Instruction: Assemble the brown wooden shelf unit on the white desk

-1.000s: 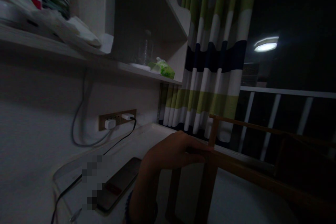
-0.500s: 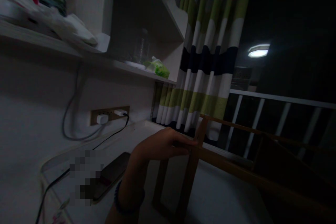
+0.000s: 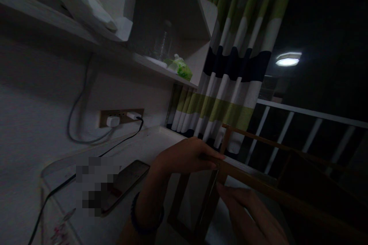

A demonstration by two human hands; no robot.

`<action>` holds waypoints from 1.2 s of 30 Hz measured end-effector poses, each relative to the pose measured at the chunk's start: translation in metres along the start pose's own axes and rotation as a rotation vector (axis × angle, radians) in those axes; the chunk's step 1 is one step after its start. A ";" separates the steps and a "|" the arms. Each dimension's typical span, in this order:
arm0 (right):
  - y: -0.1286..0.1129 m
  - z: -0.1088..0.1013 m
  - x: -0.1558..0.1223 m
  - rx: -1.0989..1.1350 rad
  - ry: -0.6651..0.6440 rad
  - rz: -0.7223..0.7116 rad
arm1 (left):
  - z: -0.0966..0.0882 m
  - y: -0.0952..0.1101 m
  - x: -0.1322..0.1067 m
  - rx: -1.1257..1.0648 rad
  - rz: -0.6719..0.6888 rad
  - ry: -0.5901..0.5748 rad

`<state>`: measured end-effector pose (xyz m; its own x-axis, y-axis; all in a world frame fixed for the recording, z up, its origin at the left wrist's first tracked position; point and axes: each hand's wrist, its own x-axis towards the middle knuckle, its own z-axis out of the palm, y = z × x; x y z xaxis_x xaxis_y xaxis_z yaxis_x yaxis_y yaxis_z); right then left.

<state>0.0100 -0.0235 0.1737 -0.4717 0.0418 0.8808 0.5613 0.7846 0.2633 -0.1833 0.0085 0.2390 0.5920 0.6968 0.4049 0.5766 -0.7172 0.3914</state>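
Note:
My left hand (image 3: pixel 184 157), with a dark beaded band (image 3: pixel 136 214) on its wrist, reaches in from the bottom. Its thumb and fingers close on the upper corner of a brown wooden frame (image 3: pixel 247 176), where a rail meets an upright. Lower right, my right hand (image 3: pixel 251 212) has its fingers drawn together at the tips, close to the upright just under that corner. Whatever lies between those fingertips, if anything, is too dark to make out. The frame stands over a pale surface.
Behind my left wrist, a phone (image 3: pixel 126 183) lies on the white desk (image 3: pixel 155 141). Cables run from a wall socket (image 3: pixel 122 118). Overhead, a shelf (image 3: pixel 115 46) carries a clear bottle (image 3: pixel 163 42) and a green packet (image 3: pixel 182 68). A striped curtain (image 3: pixel 230 69) and railing (image 3: pixel 313 130) stand beyond.
My right hand has come in from the lower right, up to the frame's upright. The left hand keeps its hold on the corner. The view has shifted slightly.

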 end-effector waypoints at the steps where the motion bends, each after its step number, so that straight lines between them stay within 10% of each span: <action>1: 0.003 0.000 0.003 0.000 0.010 -0.032 | 0.000 -0.001 0.000 -0.009 0.001 -0.001; 16: 0.012 0.011 0.018 -0.156 0.080 -0.305 | 0.000 -0.005 0.000 -0.038 0.017 -0.014; 36: 0.012 0.019 0.003 -0.128 0.117 -0.222 | 0.002 -0.005 0.001 -0.049 0.007 -0.009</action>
<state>0.0026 -0.0023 0.1718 -0.5153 -0.2002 0.8333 0.5375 0.6818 0.4962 -0.1844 0.0125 0.2364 0.6012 0.6914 0.4005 0.5443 -0.7214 0.4282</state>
